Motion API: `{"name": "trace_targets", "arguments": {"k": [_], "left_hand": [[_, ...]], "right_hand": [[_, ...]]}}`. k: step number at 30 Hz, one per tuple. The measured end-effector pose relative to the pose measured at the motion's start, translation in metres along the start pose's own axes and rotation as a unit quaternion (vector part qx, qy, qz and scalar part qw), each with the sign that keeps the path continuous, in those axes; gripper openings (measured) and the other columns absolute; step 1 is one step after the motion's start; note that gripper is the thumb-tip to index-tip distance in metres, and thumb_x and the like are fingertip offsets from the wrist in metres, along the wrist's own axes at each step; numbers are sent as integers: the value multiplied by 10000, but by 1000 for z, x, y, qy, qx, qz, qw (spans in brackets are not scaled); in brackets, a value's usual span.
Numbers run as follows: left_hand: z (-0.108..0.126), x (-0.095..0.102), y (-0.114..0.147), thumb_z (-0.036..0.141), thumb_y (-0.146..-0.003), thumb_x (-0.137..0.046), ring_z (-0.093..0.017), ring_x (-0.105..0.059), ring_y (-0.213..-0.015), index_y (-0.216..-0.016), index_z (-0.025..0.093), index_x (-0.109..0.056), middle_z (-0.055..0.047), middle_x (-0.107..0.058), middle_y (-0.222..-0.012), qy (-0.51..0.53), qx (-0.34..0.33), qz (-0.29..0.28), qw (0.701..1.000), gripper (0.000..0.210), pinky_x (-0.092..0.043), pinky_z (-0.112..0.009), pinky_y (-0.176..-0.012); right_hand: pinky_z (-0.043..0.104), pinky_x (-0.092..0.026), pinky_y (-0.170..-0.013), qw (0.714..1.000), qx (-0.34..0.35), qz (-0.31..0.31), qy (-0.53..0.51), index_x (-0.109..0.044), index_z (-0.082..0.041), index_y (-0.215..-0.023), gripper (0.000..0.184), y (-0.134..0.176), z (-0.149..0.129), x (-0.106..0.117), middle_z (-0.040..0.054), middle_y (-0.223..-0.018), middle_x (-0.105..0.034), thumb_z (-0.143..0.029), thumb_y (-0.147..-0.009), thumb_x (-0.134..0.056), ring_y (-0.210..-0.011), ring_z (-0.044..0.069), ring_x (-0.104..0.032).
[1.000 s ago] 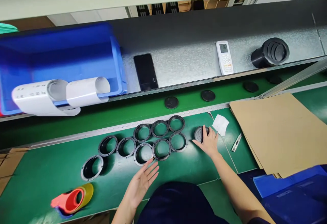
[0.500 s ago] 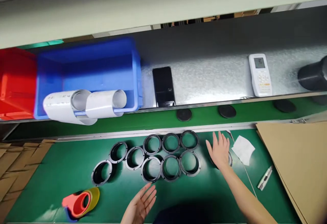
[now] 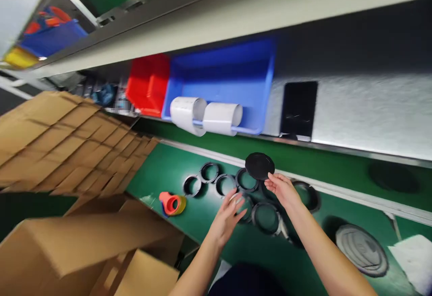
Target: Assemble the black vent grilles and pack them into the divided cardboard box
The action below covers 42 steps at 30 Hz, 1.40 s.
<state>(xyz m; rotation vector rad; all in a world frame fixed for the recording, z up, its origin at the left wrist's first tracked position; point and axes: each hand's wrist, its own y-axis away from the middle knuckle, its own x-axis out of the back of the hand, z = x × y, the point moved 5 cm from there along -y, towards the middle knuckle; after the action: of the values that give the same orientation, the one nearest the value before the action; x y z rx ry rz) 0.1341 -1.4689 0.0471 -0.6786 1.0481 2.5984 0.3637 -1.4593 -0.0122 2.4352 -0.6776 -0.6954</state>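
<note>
Several black rings with flanged rims point(image 3: 225, 185) lie grouped on the green worktop. My right hand point(image 3: 282, 189) pinches the lower right edge of a thin black disc point(image 3: 259, 165) and holds it over the back rings. To its left, my left hand point(image 3: 227, 220) hovers at the front rings, fingers spread and slightly blurred; nothing shows in its grasp. It partly hides a ring behind it. A grey round piece with a ridged face point(image 3: 362, 249) lies on the worktop at the right.
On the metal shelf are a red bin point(image 3: 148, 84), a blue bin point(image 3: 222, 78) with white label rolls point(image 3: 221, 117) on its front, and a black phone point(image 3: 299, 109). Tape rolls point(image 3: 173, 204) lie left, near stacked cardboard point(image 3: 67, 143). White paper point(image 3: 414, 260) lies right.
The view has swung left. My right hand has left the worktop's right side and now holds the black disc over the rings. My left hand has moved forward to the front rings.
</note>
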Motion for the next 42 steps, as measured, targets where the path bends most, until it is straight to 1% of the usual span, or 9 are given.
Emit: {"name": "trace_targets", "arguments": {"k": [3,6,9,12,14,16,22,29,42], "left_hand": [[14,-29,0,584,-711,-822,-390,-363,-1412,-1441,316,-456,-120,-477,-1487,97,-53,-108,988,860,-331,-599,-1130],[19,-36,19,659,-722,-775,-383,-355,-1412,-1463,292,-437,-116,-518,-1444,140,-68,-130,979,893,-311,-594,-1144],[17,-35,47,773,-737,-675,-376,-343,-1418,-1445,303,-466,-90,-502,-1467,161,-48,-131,977,875,-308,-601,-1144],[13,-38,73,830,-720,-622,-378,-350,-1415,-1441,331,-472,-68,-492,-1485,163,-33,-151,975,889,-309,-604,-1143],[10,-39,87,812,-735,-626,-356,-355,-1417,-1441,318,-478,-65,-510,-1470,162,-46,-153,974,874,-310,-562,-1160],[7,-39,99,789,-740,-644,-341,-363,-1415,-1445,311,-476,-67,-520,-1460,159,-56,-153,974,868,-314,-530,-1167],[-3,-41,132,810,-649,-695,-429,-410,-1362,-1484,335,-410,-117,-457,-1506,138,-42,-182,973,1002,-331,-637,-1114],[-1,-43,151,849,-695,-606,-454,-415,-1345,-1523,358,-318,-141,-434,-1514,130,-67,-223,964,1005,-309,-713,-1077],[-9,-47,145,850,-722,-556,-433,-487,-1288,-1527,369,-306,-146,-517,-1446,145,-24,-226,963,971,-321,-727,-1053]], "right_hand": [[242,-579,-610,985,-64,-138,-77,-604,-179,-799,448,89,42,-40,40,-740,-699,-486,-664,-900,-669,165,-683],[301,-591,-639,973,-80,-217,-2,-651,-165,-858,448,144,55,-52,83,-824,-716,-595,-799,-762,-711,197,-693],[384,-578,-714,961,122,-145,199,-679,-171,-827,540,157,22,-41,101,-818,-691,-684,-919,-534,-747,227,-665],[482,-491,-970,846,399,-75,347,-737,-249,-1064,434,176,-22,-42,104,-1122,-644,-583,-986,-471,-1091,282,-568],[526,-417,-1061,777,471,-116,401,-704,-324,-1210,382,190,-30,-55,80,-1296,-561,-509,-1020,-429,-1249,298,-439],[545,-388,-1090,752,476,-155,429,-681,-346,-1249,381,200,-27,-66,65,-1354,-519,-463,-1043,-383,-1303,300,-364],[555,-342,-1134,773,446,-221,393,-731,-269,-1083,508,224,-15,-78,85,-1331,-525,-507,-1057,-283,-1311,295,-354],[506,-457,-1071,851,361,-255,285,-702,-266,-1180,530,245,-22,-69,94,-1406,-469,-552,-1046,-276,-1328,286,-394],[527,-330,-1151,850,391,-213,280,-666,-342,-1262,501,238,-15,-45,40,-1389,-512,-517,-1065,-241,-1335,266,-399]]}}
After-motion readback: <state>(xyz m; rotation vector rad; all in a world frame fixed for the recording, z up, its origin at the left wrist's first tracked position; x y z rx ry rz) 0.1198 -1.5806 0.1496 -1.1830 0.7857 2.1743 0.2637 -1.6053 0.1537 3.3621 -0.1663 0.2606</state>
